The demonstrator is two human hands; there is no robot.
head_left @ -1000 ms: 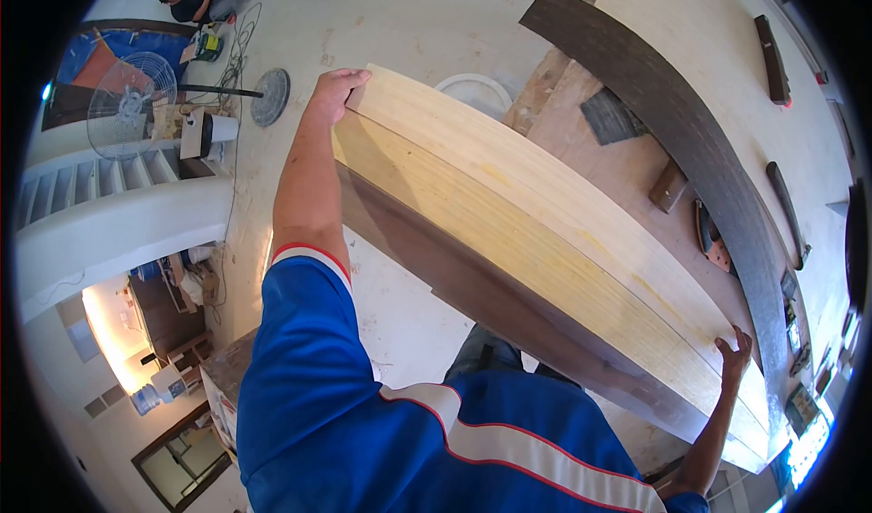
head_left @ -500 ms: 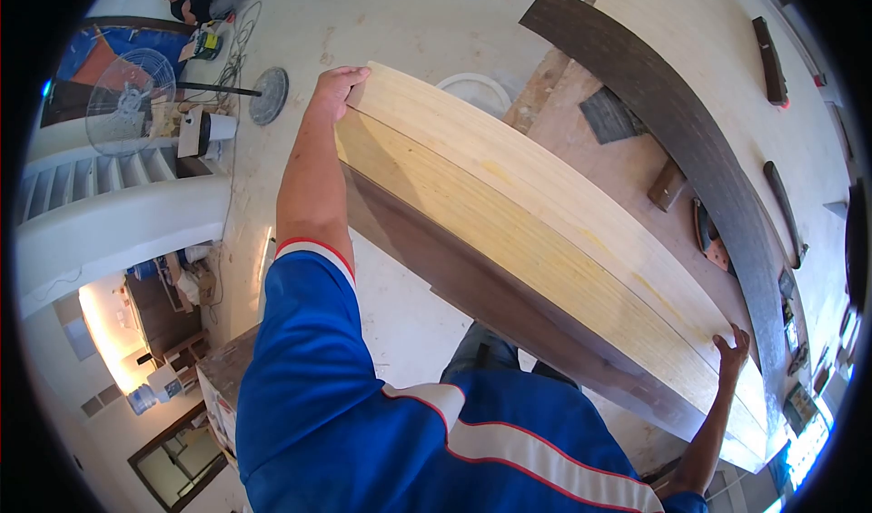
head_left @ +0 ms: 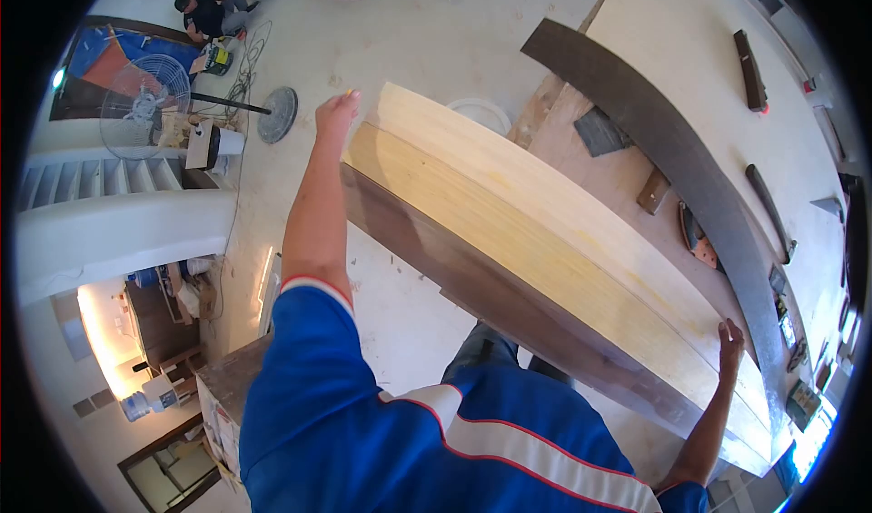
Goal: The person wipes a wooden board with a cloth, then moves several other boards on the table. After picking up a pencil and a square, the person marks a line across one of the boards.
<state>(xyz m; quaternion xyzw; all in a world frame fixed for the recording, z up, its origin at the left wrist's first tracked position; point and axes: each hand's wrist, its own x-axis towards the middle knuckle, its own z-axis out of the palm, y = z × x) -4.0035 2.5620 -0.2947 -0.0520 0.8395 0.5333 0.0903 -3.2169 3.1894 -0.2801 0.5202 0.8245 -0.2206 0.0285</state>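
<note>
A long pale board (head_left: 545, 195) with one curved edge lies over a yellowish board (head_left: 509, 241), and a dark brown panel (head_left: 509, 300) runs along the side nearer my body. Just off the boards' far left end is my left hand (head_left: 338, 113), with a small gap to the pale board's corner and nothing visible in its grasp. At the lower right, my right hand (head_left: 730, 339) holds the pale board's curved edge, its fingers bent. Beyond that edge lies a dark curved strip (head_left: 672, 123).
A grey square piece (head_left: 599, 132), a brown block (head_left: 653, 192) and a sander-like tool (head_left: 698, 236) lie on the worktable (head_left: 663, 32). A standing fan (head_left: 145, 104) is at the left. A person (head_left: 213, 14) sits on the floor at the upper left.
My left hand has come off the pale board's corner, leaving a gap. The fingers of my right hand are closer together. The view has shifted slightly.
</note>
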